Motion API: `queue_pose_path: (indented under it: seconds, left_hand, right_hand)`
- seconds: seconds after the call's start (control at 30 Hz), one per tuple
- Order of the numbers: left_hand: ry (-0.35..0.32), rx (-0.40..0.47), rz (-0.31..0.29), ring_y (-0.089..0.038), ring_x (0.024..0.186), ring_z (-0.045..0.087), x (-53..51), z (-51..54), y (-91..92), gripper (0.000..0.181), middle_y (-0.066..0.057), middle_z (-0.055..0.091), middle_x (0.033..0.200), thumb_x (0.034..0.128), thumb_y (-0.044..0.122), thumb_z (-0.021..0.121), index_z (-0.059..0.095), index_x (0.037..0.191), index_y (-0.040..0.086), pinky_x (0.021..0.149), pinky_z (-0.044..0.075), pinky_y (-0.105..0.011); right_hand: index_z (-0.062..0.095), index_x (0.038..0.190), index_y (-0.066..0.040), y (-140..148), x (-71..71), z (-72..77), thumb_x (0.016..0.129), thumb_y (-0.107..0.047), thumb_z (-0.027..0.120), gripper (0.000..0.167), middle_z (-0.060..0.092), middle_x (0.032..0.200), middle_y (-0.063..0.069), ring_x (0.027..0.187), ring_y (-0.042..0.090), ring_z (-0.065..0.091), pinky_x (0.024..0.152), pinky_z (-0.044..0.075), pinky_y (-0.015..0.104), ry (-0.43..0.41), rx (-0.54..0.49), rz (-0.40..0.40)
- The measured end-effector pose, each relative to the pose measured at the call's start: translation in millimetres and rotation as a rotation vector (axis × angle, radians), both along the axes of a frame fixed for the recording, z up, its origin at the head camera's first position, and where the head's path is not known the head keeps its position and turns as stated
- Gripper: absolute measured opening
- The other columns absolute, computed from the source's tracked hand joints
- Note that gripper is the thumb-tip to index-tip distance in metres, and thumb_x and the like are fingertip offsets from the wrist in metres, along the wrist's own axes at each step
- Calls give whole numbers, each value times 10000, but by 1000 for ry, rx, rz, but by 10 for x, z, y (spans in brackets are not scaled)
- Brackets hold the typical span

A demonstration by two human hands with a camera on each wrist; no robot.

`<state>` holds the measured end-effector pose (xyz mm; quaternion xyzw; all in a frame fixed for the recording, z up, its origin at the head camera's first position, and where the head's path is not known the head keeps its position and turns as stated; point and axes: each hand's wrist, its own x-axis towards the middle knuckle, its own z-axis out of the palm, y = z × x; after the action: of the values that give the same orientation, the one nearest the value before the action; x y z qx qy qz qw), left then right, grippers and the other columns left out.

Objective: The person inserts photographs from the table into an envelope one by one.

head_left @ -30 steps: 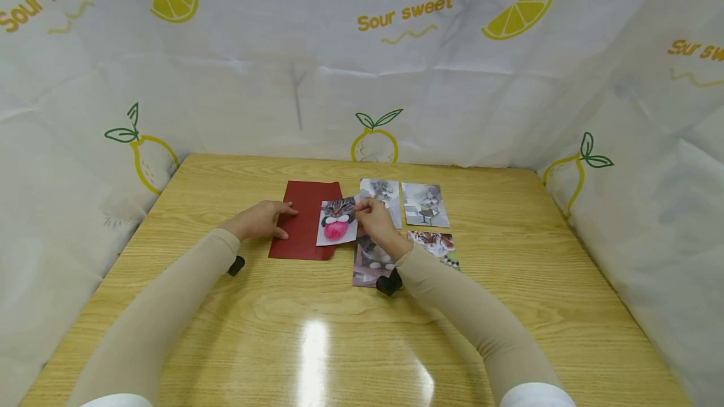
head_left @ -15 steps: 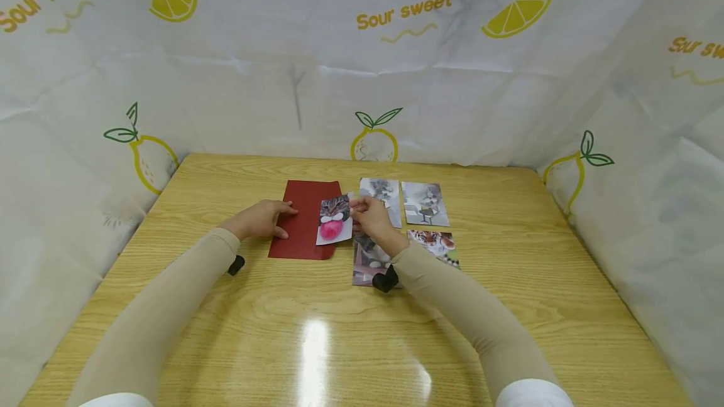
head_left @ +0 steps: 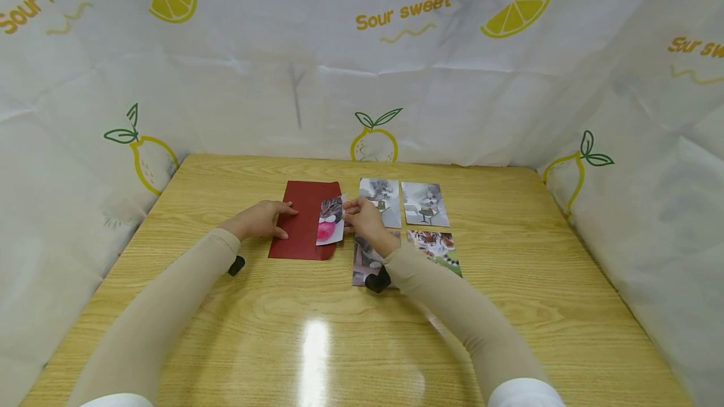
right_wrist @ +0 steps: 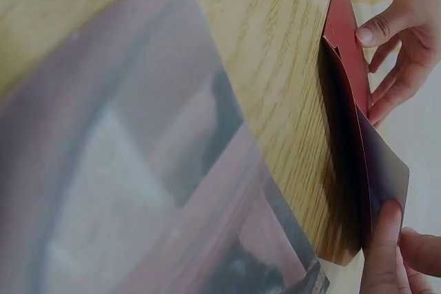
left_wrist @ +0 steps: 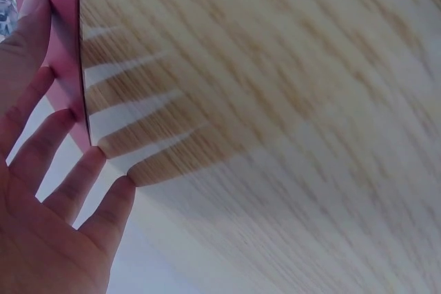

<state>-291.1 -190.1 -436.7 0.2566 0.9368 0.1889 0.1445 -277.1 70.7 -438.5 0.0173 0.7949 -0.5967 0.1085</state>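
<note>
A photo card [head_left: 331,222] with a tabby cat and a pink ball is partly inside a red envelope [head_left: 300,222], its left part hidden by the envelope. My right hand [head_left: 364,222] pinches the card's right edge between thumb and fingers. The right wrist view shows the envelope's mouth [right_wrist: 342,67] gaping slightly, with the fingers [right_wrist: 383,239] on the card at its near end. On the envelope's left side rests my left hand [head_left: 260,220], fingers spread and fairly straight. In the left wrist view its thumb [left_wrist: 36,15] lies on the envelope's face.
Right of the envelope lie several other photo cards: two greyish kitten pictures [head_left: 380,188] [head_left: 425,203], a darker cat picture [head_left: 367,262] partly under my right wrist, and a tiger picture [head_left: 435,244]. A white lemon-print curtain [head_left: 254,112] surrounds the wooden table [head_left: 254,331].
My right hand has moved left, sliding the cat card farther into the envelope, so less of its picture shows. The left hand and envelope have stayed put.
</note>
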Motion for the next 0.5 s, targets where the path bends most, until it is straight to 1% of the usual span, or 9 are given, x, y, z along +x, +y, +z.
queue_pose_path:
  seconds: [0.07,0.1,0.17,0.23,0.27,0.33,0.43,0.5]
  left_hand:
    - [1,1,1,-430,1362,379,2,-1,0,577,-244,370,1505,841,180,755,553,1357,21,810,478,-299]
    - [0,1,3,-430,1363,378,3,-1,1,577,-243,371,1505,840,180,755,553,1357,21,831,490,-308]
    - [1,1,5,-429,1369,371,5,-2,3,578,-242,372,1505,841,181,754,551,1358,20,918,511,-351]
    - [-2,3,10,-429,1375,363,8,-1,6,580,-241,371,1506,842,181,753,549,1360,20,997,492,-410]
    - [-4,5,12,-428,1377,360,10,1,8,580,-240,369,1507,842,179,752,547,1361,19,1013,482,-429]
    - [-6,8,15,-430,1378,358,15,5,9,581,-242,367,1508,843,175,752,545,1362,17,1028,469,-446]
    - [-7,10,15,-432,1375,359,19,9,9,580,-245,366,1508,843,171,752,545,1361,14,1013,480,-440]
    - [-4,11,14,-430,1374,364,15,5,5,581,-244,369,1506,841,173,753,546,1361,14,1026,471,-444]
  right_hand:
    - [590,1193,18,-12,0,-3,944,9,578,249,566,997,119,799,216,630,740,598,343,-1,-1,2]
    - [592,1198,20,-17,-1,-4,944,12,577,254,568,996,119,802,217,634,740,598,340,-1,0,2]
    - [599,1200,24,-25,-1,-3,943,16,577,259,571,988,117,805,223,639,734,598,338,-3,-1,-2]
    - [604,1197,25,-33,-2,-1,941,21,577,258,572,979,114,800,223,640,727,598,338,-3,0,-5]
    - [606,1196,25,-38,-2,2,939,24,577,258,572,975,112,792,219,637,725,599,339,-4,-3,-8]
    - [610,1191,22,-47,-4,2,935,30,582,258,571,970,107,780,203,631,720,600,338,-5,-9,-13]
    - [616,1185,25,-60,-12,-9,928,40,588,259,566,957,101,761,188,629,706,603,329,-6,-15,-18]
    - [622,1177,26,-67,-20,-19,924,44,591,255,561,941,91,746,178,627,694,604,324,-7,-15,-21]
